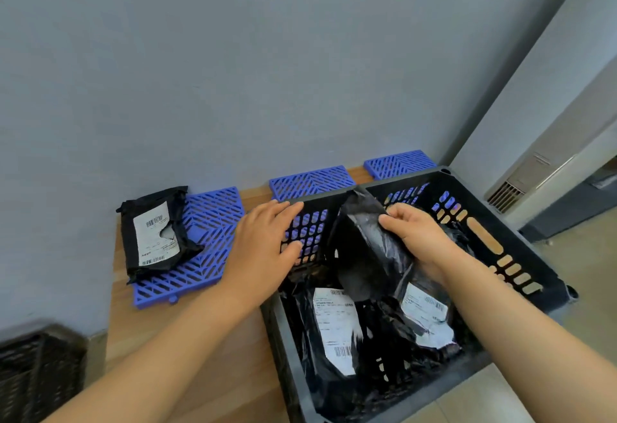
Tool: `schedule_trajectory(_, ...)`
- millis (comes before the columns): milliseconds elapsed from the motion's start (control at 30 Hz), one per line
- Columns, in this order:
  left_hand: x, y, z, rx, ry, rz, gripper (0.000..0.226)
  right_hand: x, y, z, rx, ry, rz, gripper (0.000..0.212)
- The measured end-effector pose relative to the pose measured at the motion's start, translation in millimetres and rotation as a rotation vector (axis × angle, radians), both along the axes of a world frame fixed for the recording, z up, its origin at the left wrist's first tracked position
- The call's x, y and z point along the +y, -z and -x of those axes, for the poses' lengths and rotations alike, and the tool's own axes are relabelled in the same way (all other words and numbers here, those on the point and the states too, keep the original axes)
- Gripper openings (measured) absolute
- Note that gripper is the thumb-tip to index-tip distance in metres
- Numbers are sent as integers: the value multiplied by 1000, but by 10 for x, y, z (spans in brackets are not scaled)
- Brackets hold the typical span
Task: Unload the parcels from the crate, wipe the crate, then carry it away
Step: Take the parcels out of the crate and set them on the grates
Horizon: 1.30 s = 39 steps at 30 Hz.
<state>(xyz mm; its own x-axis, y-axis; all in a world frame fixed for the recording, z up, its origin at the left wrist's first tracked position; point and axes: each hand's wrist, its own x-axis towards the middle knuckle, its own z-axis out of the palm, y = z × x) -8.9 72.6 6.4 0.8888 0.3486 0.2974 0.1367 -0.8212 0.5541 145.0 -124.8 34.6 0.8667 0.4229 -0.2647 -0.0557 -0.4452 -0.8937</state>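
A black slatted crate (521,222) stands on a wooden table at the right. Inside lie black plastic parcels, two of them with white labels (337,326) (425,309) facing up. My right hand (417,235) grips another black parcel (367,255) by its upper edge and holds it tilted above the others. With straight fingers, my left hand (263,245) rests on the crate's far left corner. One black labelled parcel (153,232) lies outside the crate on a blue grid mat (207,255) to the left.
Two more blue grid mats (310,182) (399,164) lie against the grey wall behind the crate. The wooden table (187,339) shows bare wood in front of the left mat. A dark woven basket (36,376) sits low at the left. A white cabinet with a vent (534,175) stands at the right.
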Motion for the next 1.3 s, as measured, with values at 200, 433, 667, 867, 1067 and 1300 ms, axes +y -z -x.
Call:
schedule_trajectory(200, -80, -22, -50, 152, -47, -17, 73, -51, -209, -188, 296, 7, -296, 25)
schedule_trajectory(433, -223, -155, -154, 301, 9, 54, 106, -53, -162, -407, 466, -189, -453, 15)
schedule_trajectory(667, -377, -113, -279, 312, 57, 489, 71, -96, -127, -627, 563, -354, -463, 61)
schedule_trajectory(867, -479, -241, -262, 180, -120, 430, 24, -106, -61, -667, 278, -240, -412, 11)
schedule_trajectory(1067, -381, -307, -232, 104, -262, 734, 23, -115, -4, -579, -313, -169, -262, 32)
schedule_trajectory(1300, -255, -345, -309, -60, -390, 888, 32, -190, 263, -176, -1339, -591, 23, 66)
